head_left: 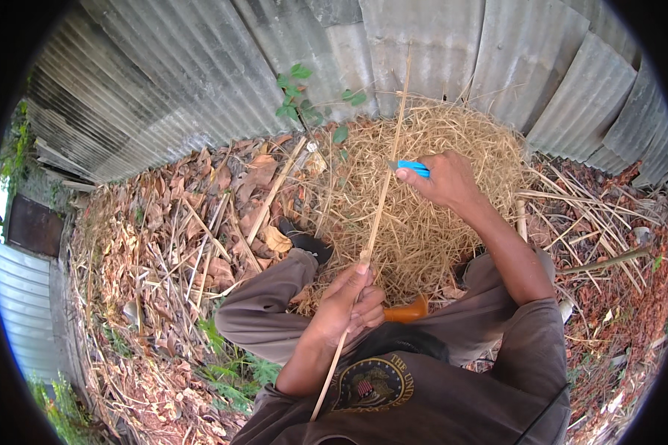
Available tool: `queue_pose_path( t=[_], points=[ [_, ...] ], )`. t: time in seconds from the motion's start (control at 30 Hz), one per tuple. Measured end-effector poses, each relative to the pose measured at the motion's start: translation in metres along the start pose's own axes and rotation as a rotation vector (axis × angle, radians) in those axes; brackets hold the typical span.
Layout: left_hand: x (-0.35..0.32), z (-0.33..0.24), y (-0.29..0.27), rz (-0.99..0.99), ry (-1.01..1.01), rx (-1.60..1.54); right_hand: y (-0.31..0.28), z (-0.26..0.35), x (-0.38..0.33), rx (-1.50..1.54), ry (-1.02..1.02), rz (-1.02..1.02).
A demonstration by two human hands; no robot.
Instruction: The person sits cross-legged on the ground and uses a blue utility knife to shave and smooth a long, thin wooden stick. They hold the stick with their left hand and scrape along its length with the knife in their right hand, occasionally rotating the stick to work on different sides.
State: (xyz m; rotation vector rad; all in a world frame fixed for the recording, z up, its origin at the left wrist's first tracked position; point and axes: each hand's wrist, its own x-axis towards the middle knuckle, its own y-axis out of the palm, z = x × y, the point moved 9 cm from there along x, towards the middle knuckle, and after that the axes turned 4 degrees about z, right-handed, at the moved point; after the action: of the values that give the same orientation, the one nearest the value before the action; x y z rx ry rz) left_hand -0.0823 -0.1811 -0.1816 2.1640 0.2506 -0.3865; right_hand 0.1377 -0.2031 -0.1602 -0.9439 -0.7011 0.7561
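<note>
Close to the person's lap, the left hand (349,302) is curled shut around the lower part of a long thin bamboo strip (376,222), likely steadying it so it stays taut. Just beside that hand, toward the right knee, an orange handle (408,310) pokes out from between the legs; what it belongs to is hidden. Farther up the strip, the right hand (445,180) pinches a small blue-handled blade (412,168) against the strip, thumb pressed to it, seemingly placed to shave its edge. Beyond the strip's middle lies a heap of pale shavings (430,215), fallen where the strip is held. Behind the heap, dry leaves (163,222) cover the ground up to a corrugated metal fence (274,52).
</note>
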Motion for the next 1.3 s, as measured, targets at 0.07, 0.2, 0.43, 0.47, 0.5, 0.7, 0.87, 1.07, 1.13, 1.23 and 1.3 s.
queue_pose_path(
  t=[0.07, 0.2, 0.43, 0.47, 0.5, 0.7, 0.87, 1.07, 1.13, 1.23, 1.3],
  points=[
    [0.0, 0.001, 0.002, 0.0, 0.009, 0.012, -0.005, -0.01, 0.005, 0.013, 0.051, 0.0],
    [0.003, -0.015, -0.009, -0.019, 0.036, 0.073, 0.017, 0.065, -0.026, -0.004, -0.245, 0.091],
    [-0.012, -0.001, -0.002, -0.047, -0.035, 0.16, 0.002, -0.01, 0.005, 0.077, 0.052, 0.01],
    [-0.008, -0.005, -0.002, -0.051, -0.027, 0.175, 0.005, 0.013, -0.003, 0.081, -0.04, 0.041],
    [-0.006, -0.009, -0.001, -0.037, -0.001, 0.173, 0.014, 0.042, -0.016, 0.088, -0.13, 0.078],
    [-0.008, -0.005, -0.005, -0.04, 0.012, 0.175, 0.01, 0.045, -0.016, 0.044, -0.215, 0.046],
    [-0.004, 0.006, -0.004, -0.124, -0.026, 0.171, 0.012, 0.023, -0.013, -0.03, -0.17, 0.017],
    [-0.008, 0.015, 0.005, -0.01, -0.077, 0.242, 0.0, -0.04, 0.016, -0.043, 0.11, -0.031],
    [-0.017, 0.021, 0.007, 0.011, -0.108, 0.251, -0.02, -0.071, 0.021, -0.09, 0.199, -0.015],
    [-0.023, 0.015, 0.002, -0.014, -0.096, 0.248, -0.008, -0.055, 0.016, -0.135, 0.136, 0.002],
    [-0.03, 0.013, -0.001, -0.049, -0.101, 0.305, 0.001, -0.024, 0.004, -0.054, 0.033, -0.013]
  ],
)
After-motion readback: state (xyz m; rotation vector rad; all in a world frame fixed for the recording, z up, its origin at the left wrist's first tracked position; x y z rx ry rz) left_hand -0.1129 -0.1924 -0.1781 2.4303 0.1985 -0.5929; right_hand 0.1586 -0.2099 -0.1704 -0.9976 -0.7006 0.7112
